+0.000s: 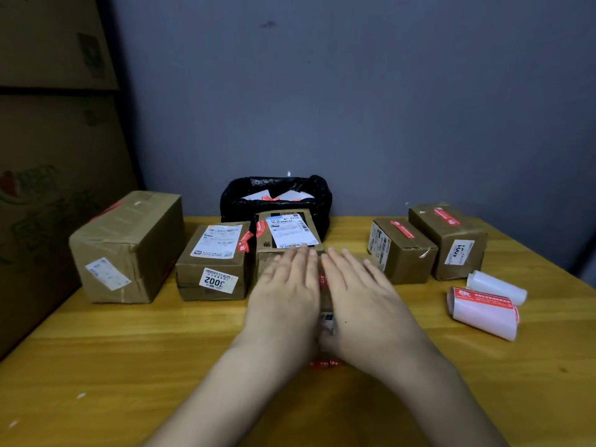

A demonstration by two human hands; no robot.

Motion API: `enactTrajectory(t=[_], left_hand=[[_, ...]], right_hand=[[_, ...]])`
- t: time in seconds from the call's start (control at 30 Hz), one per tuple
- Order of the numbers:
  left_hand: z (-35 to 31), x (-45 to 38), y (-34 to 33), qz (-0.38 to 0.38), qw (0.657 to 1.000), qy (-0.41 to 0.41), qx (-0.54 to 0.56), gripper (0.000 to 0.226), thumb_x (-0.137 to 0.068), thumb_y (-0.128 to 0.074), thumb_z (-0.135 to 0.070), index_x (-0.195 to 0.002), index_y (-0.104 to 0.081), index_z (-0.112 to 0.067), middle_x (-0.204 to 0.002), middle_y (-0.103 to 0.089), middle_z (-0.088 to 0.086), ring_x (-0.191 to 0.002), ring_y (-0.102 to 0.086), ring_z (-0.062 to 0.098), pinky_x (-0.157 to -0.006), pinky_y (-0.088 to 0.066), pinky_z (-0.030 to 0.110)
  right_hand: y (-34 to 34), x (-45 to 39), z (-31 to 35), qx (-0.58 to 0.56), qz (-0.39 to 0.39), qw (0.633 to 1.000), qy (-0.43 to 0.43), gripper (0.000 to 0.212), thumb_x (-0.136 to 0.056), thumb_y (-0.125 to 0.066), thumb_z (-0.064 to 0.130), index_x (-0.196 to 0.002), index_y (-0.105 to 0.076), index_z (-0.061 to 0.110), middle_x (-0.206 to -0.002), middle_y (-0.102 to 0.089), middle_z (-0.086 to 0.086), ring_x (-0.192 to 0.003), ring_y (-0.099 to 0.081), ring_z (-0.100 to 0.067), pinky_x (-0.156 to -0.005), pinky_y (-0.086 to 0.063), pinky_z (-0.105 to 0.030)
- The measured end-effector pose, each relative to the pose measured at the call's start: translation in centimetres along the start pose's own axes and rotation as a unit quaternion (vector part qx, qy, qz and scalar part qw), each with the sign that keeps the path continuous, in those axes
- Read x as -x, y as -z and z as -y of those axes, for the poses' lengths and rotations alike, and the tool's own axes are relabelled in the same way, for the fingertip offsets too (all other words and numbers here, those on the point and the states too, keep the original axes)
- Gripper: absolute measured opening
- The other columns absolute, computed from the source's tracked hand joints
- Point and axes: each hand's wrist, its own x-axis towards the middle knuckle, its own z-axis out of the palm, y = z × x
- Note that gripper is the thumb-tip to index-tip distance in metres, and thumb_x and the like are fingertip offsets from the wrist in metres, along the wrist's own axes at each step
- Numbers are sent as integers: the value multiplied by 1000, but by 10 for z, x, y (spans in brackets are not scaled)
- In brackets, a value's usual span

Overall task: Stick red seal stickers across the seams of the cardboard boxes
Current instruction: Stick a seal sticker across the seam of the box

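Both flat hands (322, 304) over mostly hidden box (326, 296)

Both forearms reach from the near side toward the far side. The left hand (283, 295) and the right hand (361, 298) lie side by side, palms down, fingers straight and flat, almost touching.
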Motion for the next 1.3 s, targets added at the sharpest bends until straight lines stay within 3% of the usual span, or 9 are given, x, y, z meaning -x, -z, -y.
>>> enactTrajectory(t=[0.03,0.2,0.33,0.53,0.7,0.97,1.03,1.13,1.3], left_hand=[[-4,-2,-3,12,1000,-5,-3,76,-99,-33,-33,-148,16,-2,-158,15,15,-147,11,27,-120,1,37],[-10,-6,-9,43,999,-1,-4,64,-103,-25,-22,-148,16,-1,-158,16,18,-147,9,29,-119,-2,36],[-7,-6,-12,36,999,12,3,63,-103,-24,-24,-149,13,-1,-158,13,18,-148,6,29,-119,-4,36],[0,-4,-16,24,999,30,0,72,-101,-32,-31,-148,12,0,-158,12,18,-148,6,28,-120,-1,38],[14,3,-18,8,998,54,20,98,-90,-45,-57,-150,13,-6,-160,11,10,-148,7,22,-120,3,37],[16,5,-23,-15,996,63,66,101,-89,-48,-58,-149,13,-3,-159,13,14,-148,7,24,-119,1,34],[20,5,-24,-17,996,46,73,100,-90,-47,-58,-150,13,-4,-159,13,13,-148,7,23,-118,3,32],[35,7,-29,-29,991,16,132,96,-89,-50,-57,-152,7,-12,-160,10,3,-147,8,15,-115,7,23],[52,13,-48,-100,949,-3,300,90,-77,-70,-51,-150,-23,-24,-153,-10,-19,-145,-7,4,-113,-3,14]], right_hand=[[-2,-2,2,-2,15,1000,5,88,-84,-30,52,-153,10,14,-161,13,-2,-148,13,-15,-118,11,-31],[-8,-4,6,-10,50,999,-9,95,-89,-54,33,-152,14,12,-160,19,-4,-148,15,-16,-120,8,-31],[-8,-3,4,-29,36,999,-21,87,-91,-48,34,-152,10,12,-161,17,-5,-148,12,-15,-120,6,-30],[-11,-2,1,-41,17,998,-50,87,-91,-44,49,-154,5,13,-161,14,-6,-149,9,-16,-121,4,-31],[-10,3,-9,-16,11,997,-75,94,-90,-40,66,-154,4,14,-162,11,-3,-149,10,-16,-119,7,-33],[-11,6,-17,-20,8,997,-74,94,-88,-37,70,-154,5,17,-162,12,1,-148,11,-12,-115,8,-26],[-13,7,-21,-33,-3,996,-79,94,-86,-38,71,-154,2,21,-162,9,5,-148,10,-10,-116,2,-26],[-16,10,-25,-83,-24,991,-100,92,-81,-44,76,-152,-5,34,-160,3,14,-147,7,-6,-117,-18,-33],[-25,14,-38,-195,-38,973,-116,84,-75,-60,69,-146,-22,47,-157,3,21,-145,-12,-12,-112,-34,-41]])
